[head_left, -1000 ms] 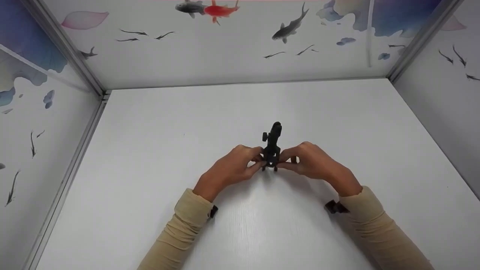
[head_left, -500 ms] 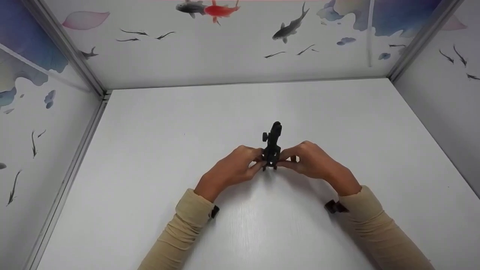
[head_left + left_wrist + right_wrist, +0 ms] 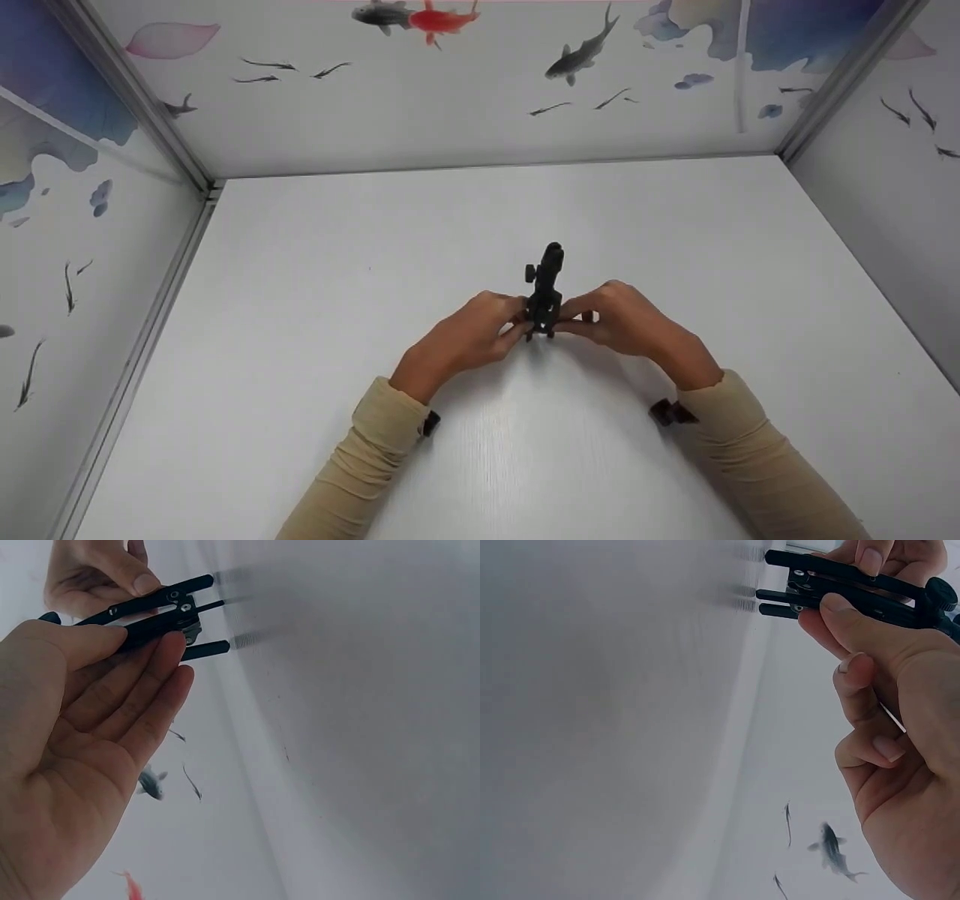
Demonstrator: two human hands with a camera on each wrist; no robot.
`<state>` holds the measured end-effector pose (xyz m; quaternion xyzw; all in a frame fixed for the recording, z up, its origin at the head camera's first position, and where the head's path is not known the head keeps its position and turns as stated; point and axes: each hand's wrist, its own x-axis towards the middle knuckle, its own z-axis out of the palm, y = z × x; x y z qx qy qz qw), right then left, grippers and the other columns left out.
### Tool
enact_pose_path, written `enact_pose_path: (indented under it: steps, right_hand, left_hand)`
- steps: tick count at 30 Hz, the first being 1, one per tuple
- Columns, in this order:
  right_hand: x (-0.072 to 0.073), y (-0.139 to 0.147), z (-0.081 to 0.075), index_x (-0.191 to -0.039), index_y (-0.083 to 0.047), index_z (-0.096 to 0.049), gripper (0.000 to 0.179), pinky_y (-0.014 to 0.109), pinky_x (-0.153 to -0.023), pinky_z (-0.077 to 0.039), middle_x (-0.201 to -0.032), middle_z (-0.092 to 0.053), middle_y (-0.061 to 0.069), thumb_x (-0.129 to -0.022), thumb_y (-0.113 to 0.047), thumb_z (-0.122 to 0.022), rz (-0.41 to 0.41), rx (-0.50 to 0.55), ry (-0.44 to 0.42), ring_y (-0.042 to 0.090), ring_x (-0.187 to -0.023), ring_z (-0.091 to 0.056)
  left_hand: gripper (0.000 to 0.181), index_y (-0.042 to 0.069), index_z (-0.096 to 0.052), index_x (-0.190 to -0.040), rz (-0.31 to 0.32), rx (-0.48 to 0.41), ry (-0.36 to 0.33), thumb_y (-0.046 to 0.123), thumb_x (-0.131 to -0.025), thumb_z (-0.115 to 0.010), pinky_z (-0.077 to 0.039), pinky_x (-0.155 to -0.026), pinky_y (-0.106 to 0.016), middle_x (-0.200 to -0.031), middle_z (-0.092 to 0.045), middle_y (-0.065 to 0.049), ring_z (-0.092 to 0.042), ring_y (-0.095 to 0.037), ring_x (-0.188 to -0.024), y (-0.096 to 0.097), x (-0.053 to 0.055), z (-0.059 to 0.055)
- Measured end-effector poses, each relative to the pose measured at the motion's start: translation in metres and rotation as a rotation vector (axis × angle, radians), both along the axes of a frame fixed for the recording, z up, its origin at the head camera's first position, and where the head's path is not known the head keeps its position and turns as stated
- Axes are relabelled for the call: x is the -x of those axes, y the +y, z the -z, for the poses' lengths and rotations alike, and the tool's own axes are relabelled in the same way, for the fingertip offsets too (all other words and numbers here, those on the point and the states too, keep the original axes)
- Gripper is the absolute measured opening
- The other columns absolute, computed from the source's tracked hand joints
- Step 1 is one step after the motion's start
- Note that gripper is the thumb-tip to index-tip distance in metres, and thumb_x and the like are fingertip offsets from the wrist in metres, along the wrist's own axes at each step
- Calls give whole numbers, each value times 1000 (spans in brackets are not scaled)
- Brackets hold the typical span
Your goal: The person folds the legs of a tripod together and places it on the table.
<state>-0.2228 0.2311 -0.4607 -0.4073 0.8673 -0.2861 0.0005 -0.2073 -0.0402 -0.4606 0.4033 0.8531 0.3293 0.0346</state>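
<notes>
Black slim-legged plastic-looking tripod (image 3: 545, 291): near-upright, feet near or touching flat white tabletop (image 3: 360, 240) | left hand (image 3: 469, 330) at tripod's left, right hand (image 3: 621, 322) at its right | thumbs and fingers pinched closed on legs, seemingly steadying both sides

You are in a booth-like work bay, where a plain white tabletop (image 3: 337, 240) is walled on three sides by pale panels (image 3: 450, 112) printed with fish (image 3: 442, 21) and blue-purple washes (image 3: 810, 26). Grey metal posts (image 3: 137, 97) frame the corners around you.
</notes>
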Motion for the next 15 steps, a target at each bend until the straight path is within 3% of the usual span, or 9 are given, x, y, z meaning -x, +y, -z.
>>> enact_pose_path:
  steps: [8,15]
  right_hand:
    - [3,2,2,-110,-26,-88,24,23,-65,-55,-99,-84,-16,-91,-12,-89,-3,11,-7,-2,-79,-74]
    - [5,1,1,-104,-29,-89,18,23,-60,-51,-92,-83,-18,-89,-21,-91,43,-7,17,-1,-71,-71]
  left_hand:
    - [18,2,-75,-122,0,17,44,10,-109,-64,-63,-96,-39,-118,-82,-10,-78,-22,-111,0,-1,0]
    - [19,3,-76,-123,-14,39,63,10,-109,-64,-63,-93,-38,-119,-82,-9,-78,-21,-109,1,-3,0]
